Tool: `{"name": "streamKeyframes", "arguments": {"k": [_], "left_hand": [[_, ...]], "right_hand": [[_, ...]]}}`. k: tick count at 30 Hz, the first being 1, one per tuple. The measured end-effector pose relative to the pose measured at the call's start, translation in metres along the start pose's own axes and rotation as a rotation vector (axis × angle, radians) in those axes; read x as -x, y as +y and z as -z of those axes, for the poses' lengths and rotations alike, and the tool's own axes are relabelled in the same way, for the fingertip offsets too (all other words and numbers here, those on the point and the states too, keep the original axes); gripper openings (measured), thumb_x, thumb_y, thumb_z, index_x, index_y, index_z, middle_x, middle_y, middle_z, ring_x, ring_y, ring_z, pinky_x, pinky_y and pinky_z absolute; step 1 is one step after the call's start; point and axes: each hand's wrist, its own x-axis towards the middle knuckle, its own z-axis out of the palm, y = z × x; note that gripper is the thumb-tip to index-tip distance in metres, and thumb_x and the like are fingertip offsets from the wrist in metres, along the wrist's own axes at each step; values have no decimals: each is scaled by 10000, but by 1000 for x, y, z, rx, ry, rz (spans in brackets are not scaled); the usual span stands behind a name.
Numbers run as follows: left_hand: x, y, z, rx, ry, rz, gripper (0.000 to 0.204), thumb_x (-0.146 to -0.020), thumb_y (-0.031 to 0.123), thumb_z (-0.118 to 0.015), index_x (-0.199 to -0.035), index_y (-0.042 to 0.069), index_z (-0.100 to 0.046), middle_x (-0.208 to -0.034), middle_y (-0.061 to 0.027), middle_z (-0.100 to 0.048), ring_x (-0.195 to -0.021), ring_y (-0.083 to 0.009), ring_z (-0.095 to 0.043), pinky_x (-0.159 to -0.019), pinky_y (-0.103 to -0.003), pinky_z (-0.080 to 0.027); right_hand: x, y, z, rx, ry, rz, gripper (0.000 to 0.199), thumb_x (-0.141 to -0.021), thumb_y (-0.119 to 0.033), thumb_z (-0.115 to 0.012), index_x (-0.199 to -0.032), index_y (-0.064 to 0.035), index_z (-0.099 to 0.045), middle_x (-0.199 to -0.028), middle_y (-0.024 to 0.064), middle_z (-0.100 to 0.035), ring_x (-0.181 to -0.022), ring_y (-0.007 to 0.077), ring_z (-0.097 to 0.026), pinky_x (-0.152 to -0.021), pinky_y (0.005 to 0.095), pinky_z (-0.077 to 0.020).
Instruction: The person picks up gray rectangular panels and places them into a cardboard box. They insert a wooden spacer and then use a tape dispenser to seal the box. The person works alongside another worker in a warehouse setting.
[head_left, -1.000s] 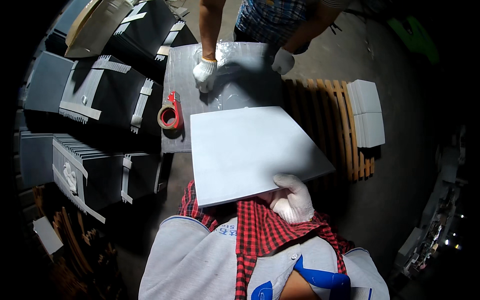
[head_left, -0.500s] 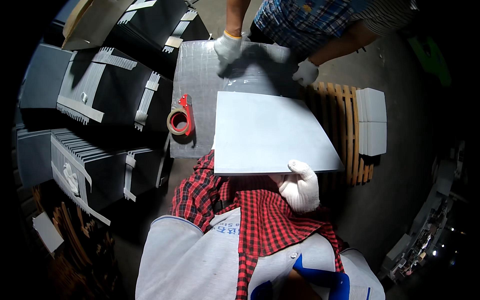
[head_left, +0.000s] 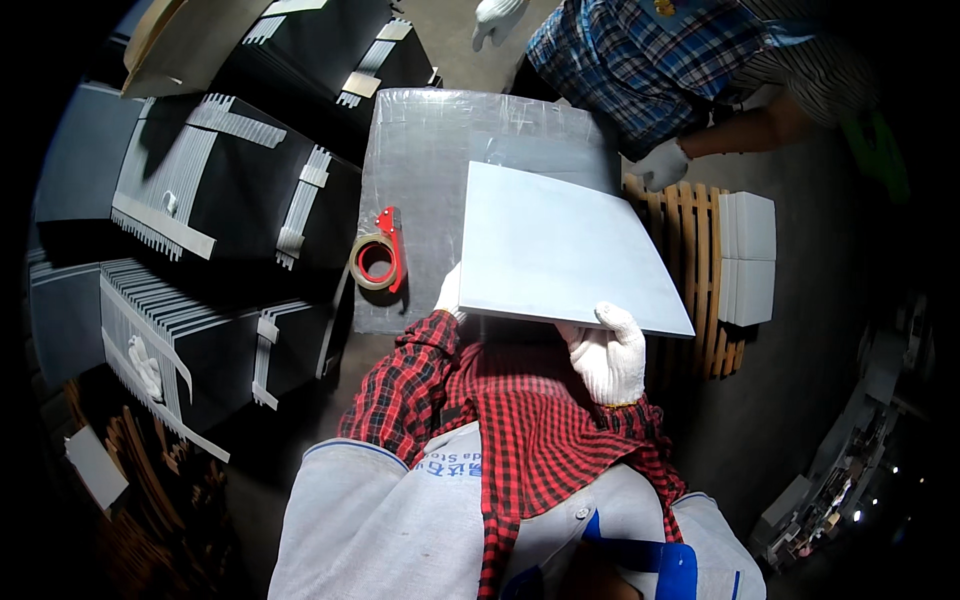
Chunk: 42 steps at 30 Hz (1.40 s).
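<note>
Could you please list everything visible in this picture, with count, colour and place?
flat panel: one, pale grey-white, held tilted over the wrapped slab at centre
wrapped slab: one, grey under clear film, lying flat beyond the panel
tape dispenser: one, red with a tan roll, on the slab's left edge
strapped bundles: several, black with white straps, at left
wooden pallet: one, tan slats, right of the panel
white blocks: a small stack, on the pallet's right side
co-worker: one, blue checked shirt and white gloves, at top
left hand: white glove, on the panel's near left edge, mostly hidden
right hand: white glove, gripping the panel's near edge
</note>
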Motion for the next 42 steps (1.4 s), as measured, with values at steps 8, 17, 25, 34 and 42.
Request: {"name": "streamKeyframes", "arguments": {"k": [8,17,25,34,42], "left_hand": [[3,79,21,500,56,492,371,-1043,333,-512,-1237,34,-617,-1099,-89,-682,-960,-146,-639,-797,-296,-525],[3,117,24,805,192,715,449,-1041,401,-502,-1340,74,-574,-1207,-114,-663,-1063,-225,-655,-894,-379,-540],[16,97,20,999,282,564,527,-1037,436,-470,-1408,63,-494,-1281,-85,-627,-1212,-243,-584,-972,-410,-511],[63,121,31,105,524,507,528,-1003,372,-515,-1420,47,-528,-1418,-165,-571,-1329,-283,-518,-1114,-357,-374],[35,106,-4,7,471,599,628,-988,437,-469,-1491,64,-418,-1475,-222,-492,-1382,-368,-453,-1126,-381,-359]], "right_hand": [[-48,-3,22,69,-23,29,344,-919,6,-542,-1244,115,-512,-1266,220,-589,-1217,360,-584,-1082,542,-484],[-91,-2,45,71,-64,-21,312,-900,0,-574,-1190,112,-552,-1227,204,-612,-1173,349,-608,-1074,520,-490],[-101,18,100,-37,49,-159,346,-936,12,-581,-1265,94,-512,-1276,217,-591,-1228,369,-573,-1087,517,-484],[-130,46,202,423,-175,-359,222,-981,-129,-601,-1121,44,-596,-1083,113,-658,-946,215,-637,-849,338,-545],[-104,-66,166,1169,341,41,466,-912,-146,-652,-1332,34,-557,-1257,197,-641,-1073,286,-666,-848,370,-568]]}}
